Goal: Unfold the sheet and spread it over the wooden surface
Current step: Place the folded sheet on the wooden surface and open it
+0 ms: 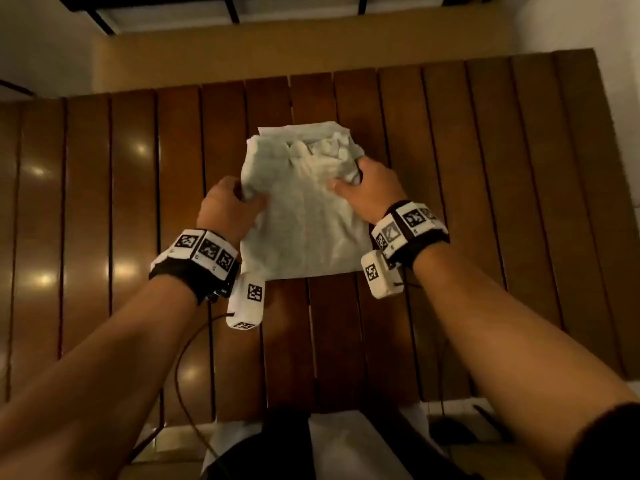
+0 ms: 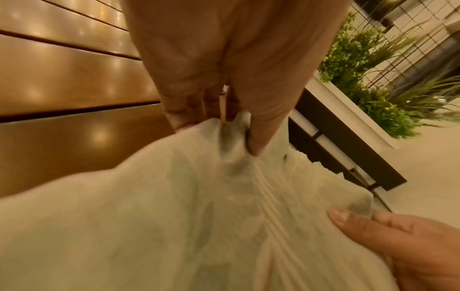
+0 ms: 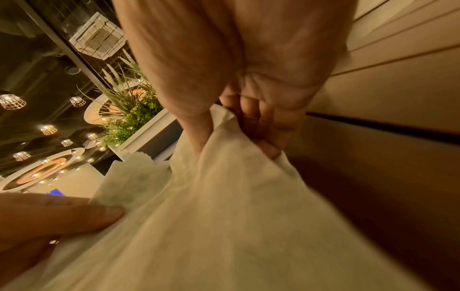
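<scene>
A pale, folded sheet (image 1: 304,216) lies in the middle of the slatted wooden surface (image 1: 485,174). My left hand (image 1: 242,197) pinches the top layer at the sheet's left edge, thumb over the fabric. In the left wrist view my left hand (image 2: 224,128) gathers a bunched fold of the sheet (image 2: 174,226) between thumb and fingers. My right hand (image 1: 349,180) grips the upper right part of the top layer, where the cloth is crumpled. In the right wrist view my right hand (image 3: 236,145) pinches the sheet (image 3: 224,226), lifting it off the wood.
The wooden surface (image 2: 62,78) extends wide to the left and right of the sheet. Beyond its far edge a white planter with green plants (image 3: 132,116) stands by a dark wall. Cables (image 1: 183,368) hang from the wrist cameras near the front edge.
</scene>
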`<state>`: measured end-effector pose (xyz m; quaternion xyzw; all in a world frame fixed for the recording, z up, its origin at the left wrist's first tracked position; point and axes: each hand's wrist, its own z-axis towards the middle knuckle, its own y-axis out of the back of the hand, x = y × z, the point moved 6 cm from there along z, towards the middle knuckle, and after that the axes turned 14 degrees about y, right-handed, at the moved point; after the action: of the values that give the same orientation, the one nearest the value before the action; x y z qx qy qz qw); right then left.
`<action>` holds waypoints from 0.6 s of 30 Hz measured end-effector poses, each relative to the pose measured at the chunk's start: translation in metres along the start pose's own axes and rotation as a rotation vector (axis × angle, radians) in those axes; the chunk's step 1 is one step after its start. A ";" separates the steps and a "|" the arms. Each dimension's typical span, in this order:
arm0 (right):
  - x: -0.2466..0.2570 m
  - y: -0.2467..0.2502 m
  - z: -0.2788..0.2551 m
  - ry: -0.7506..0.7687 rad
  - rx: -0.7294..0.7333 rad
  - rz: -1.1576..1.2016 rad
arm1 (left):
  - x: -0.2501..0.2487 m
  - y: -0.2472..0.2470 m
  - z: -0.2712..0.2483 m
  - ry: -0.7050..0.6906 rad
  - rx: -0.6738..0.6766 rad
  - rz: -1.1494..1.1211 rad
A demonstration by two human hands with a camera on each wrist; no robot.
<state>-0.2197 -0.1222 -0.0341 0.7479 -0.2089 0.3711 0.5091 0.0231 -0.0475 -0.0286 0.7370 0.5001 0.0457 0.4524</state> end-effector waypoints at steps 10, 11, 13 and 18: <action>0.014 -0.003 0.048 0.031 -0.027 0.015 | -0.023 0.027 0.034 0.021 -0.021 -0.086; 0.022 0.002 0.047 0.051 -0.036 0.013 | -0.028 0.035 0.029 -0.010 -0.012 -0.097; 0.039 0.016 0.032 0.111 -0.065 0.019 | -0.034 0.053 0.009 -0.119 0.005 -0.145; 0.091 0.051 -0.073 0.262 -0.117 0.082 | 0.003 0.088 -0.085 -0.428 0.236 -0.294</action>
<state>-0.2221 -0.0691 0.0819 0.6530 -0.1922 0.4733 0.5592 0.0421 0.0000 0.0830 0.6969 0.4965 -0.2356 0.4607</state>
